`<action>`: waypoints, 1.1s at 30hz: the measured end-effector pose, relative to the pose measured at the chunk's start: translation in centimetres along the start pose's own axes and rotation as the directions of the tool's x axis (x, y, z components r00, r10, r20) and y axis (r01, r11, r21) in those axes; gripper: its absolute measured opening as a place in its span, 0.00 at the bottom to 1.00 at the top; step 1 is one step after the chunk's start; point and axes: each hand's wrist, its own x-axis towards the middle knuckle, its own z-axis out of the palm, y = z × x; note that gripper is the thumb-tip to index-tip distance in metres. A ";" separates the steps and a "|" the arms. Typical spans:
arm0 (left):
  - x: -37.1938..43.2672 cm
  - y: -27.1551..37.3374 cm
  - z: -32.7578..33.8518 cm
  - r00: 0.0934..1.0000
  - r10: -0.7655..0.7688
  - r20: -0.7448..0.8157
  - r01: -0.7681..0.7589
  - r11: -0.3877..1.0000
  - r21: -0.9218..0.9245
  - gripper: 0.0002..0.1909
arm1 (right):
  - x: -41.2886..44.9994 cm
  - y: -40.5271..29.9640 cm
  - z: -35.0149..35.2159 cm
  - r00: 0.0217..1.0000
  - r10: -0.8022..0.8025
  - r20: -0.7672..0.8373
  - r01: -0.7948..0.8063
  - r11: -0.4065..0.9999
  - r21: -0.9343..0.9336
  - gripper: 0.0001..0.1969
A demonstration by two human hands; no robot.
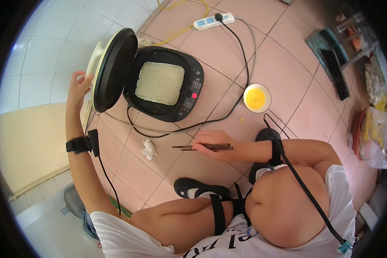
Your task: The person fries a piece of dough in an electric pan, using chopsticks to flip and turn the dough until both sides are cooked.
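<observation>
My left hand (80,84) grips the cream handle (95,59) on the raised lid (117,69) of an electric griddle. In the griddle's black pan (151,108) lies a pale, flat square of flatbread or dough (160,84). A button on its front control panel glows red. Over the floor in front of it, my right hand (214,145) holds a pair of dark wooden chopsticks (216,147), tips pointing left. Beyond that hand, to the right of the griddle, a white bowl (266,108) contains yellow beaten egg (255,98).
A black power cord (242,43) runs across the tiled floor to a white power strip (213,22). Crumpled tissue (148,149) and a small yellow scrap (242,119) lie on the tiles. A dustpan (329,48) and a red basin with plastic bags (358,133) stand at right.
</observation>
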 end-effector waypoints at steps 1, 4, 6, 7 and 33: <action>0.2 -0.1 -0.7 0.999 -0.007 0.042 0.011 0.995 -0.099 0.21 | 0.1 0.0 0.1 1.000 -0.007 0.018 0.007 1.000 -0.001 0.04; 1.4 -0.7 -2.5 0.998 -0.036 0.056 0.045 0.986 -0.161 0.21 | 0.7 -0.1 0.1 0.999 0.010 0.039 -0.009 1.000 -0.028 0.02; 1.7 -0.5 -3.0 0.998 -0.063 0.022 0.066 0.968 -0.242 0.21 | 1.0 0.0 0.2 0.999 0.026 0.018 -0.026 0.999 -0.038 0.02; 2.3 -1.0 -3.6 0.998 -0.066 0.011 0.066 0.966 -0.249 0.21 | 1.1 0.1 0.3 0.999 0.023 0.030 -0.022 0.999 -0.042 0.02; 7.6 -8.3 -11.1 0.988 -0.108 0.114 0.124 0.981 -0.151 0.18 | 7.9 5.7 -2.2 0.644 0.408 -0.647 -0.218 0.909 0.355 0.13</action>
